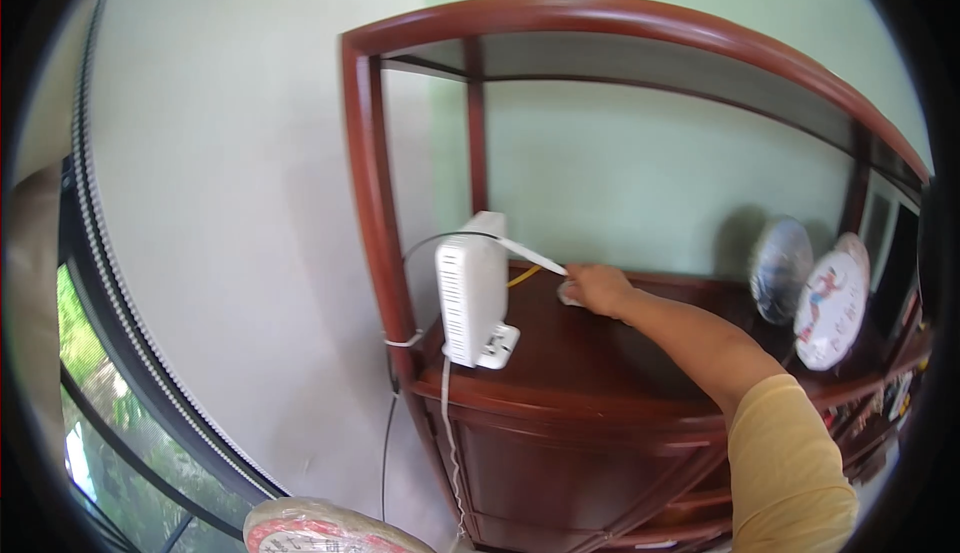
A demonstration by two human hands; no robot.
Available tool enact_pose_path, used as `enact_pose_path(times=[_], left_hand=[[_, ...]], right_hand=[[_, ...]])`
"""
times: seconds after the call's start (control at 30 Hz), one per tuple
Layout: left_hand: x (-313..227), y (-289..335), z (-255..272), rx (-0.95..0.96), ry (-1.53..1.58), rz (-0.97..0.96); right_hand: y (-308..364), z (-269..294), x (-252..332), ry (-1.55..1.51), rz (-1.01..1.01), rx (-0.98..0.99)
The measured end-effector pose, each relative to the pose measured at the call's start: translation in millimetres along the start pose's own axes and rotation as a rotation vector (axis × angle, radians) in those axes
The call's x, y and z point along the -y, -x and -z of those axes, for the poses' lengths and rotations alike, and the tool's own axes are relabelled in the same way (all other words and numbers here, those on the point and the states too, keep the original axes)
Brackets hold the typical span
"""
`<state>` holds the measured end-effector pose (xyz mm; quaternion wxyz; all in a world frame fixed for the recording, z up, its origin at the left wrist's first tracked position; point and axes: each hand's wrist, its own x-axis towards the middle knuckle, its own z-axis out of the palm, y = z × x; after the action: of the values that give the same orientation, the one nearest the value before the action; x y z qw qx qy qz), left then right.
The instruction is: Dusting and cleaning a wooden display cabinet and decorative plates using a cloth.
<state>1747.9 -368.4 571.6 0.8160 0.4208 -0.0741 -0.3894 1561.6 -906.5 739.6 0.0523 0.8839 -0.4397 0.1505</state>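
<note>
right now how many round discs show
3: a shiny grey disc and white patterned disc on the reddish wooden cabinet, a beige-rimmed disc at the bottom edge. Others may be hidden.

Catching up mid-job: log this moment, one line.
Right hand: over dark-red wooden shelf, at small pale item and slim white rod, grip unclear | Left hand: unseen | Near: upright white vented box

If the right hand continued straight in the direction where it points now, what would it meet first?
The right hand would probably meet the white strip first, then the white vented box; depth is unclear, so it might pass behind the box.
</note>
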Motion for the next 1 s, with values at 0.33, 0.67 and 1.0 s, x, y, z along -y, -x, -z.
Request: enact_pose_path(times=[0.33, 0.67, 1.0], left_hand=[[13, 4, 36, -0.157, 0.098, -0.103], [19, -16, 33, -0.108, 0.129, -0.064], [25, -27, 40, -0.136, 0.089, 0.051]], right_hand=[[-179, -84, -39, -0.458, 0.609, -0.381], [-145, -20, 42, 0.024, 0.520, 0.061], [-137, -22, 98, -0.332, 0.862, 0.131]])
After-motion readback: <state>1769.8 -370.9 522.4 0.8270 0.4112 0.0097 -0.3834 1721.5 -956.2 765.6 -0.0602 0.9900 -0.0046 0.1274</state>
